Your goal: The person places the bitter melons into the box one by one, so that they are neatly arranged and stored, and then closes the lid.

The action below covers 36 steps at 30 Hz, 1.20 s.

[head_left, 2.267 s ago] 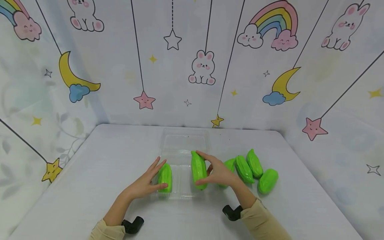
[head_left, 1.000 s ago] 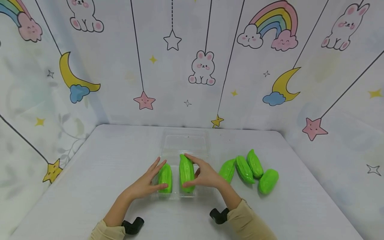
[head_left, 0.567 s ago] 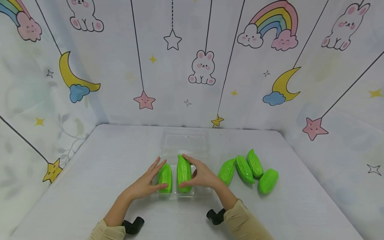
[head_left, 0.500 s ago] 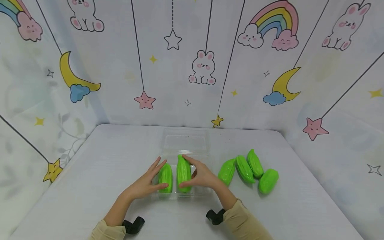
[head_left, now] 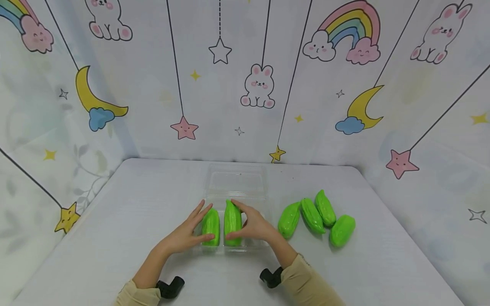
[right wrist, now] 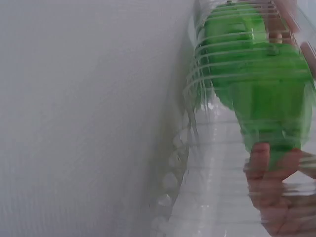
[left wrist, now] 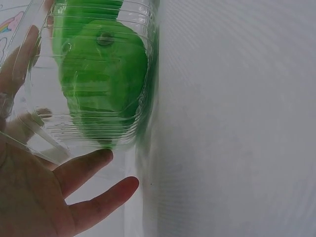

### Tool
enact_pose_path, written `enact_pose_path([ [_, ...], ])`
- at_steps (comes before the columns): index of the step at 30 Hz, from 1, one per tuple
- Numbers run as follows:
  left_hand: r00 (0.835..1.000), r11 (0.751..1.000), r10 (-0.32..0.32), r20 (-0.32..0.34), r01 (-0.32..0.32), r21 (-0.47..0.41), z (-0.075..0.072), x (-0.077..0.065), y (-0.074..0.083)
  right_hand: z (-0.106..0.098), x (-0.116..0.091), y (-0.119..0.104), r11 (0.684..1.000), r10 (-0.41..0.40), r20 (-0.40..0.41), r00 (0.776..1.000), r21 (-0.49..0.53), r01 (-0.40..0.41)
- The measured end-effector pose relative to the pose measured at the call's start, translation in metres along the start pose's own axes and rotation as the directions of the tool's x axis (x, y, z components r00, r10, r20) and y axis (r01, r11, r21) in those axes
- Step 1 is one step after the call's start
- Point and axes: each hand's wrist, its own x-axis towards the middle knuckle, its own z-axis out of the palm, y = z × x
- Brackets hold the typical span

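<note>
Right hand (head_left: 255, 223) pinches glossy green ridged vegetable (head_left: 232, 223) inside open clear-plastic box (head_left: 250, 245), which reaches near desk (head_left: 153, 191)'s far edge; left hand (head_left: 185, 233) spread wide at box's left. I'd lay it flat, parallel to matching green vegetable (head_left: 211, 223).

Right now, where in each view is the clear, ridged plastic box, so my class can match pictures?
Head: the clear, ridged plastic box sits just below centre.
Left wrist: the box fills the upper left.
Right wrist: the box fills the right side.
Shared landmark: the green, ridged, oblong piece by the left hand: the nearer of two in the left wrist view, the farther in the right.
</note>
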Motion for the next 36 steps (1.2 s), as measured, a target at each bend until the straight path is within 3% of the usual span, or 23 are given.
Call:
enact_pose_path([
  [9, 1.0, 1.0, 0.003, -0.002, -0.003, 0.016, 0.0, 0.0, 0.0, 0.007, 0.002, -0.003, 0.996, 0.002, -0.01, 1.0, -0.091, -0.003],
  [36, 1.0, 1.0, 0.024, -0.006, -0.024, 0.007, 0.002, 0.001, -0.002, 0.019, 0.009, -0.004, 0.986, 0.14, 0.044, 0.989, -0.095, -0.135],
])
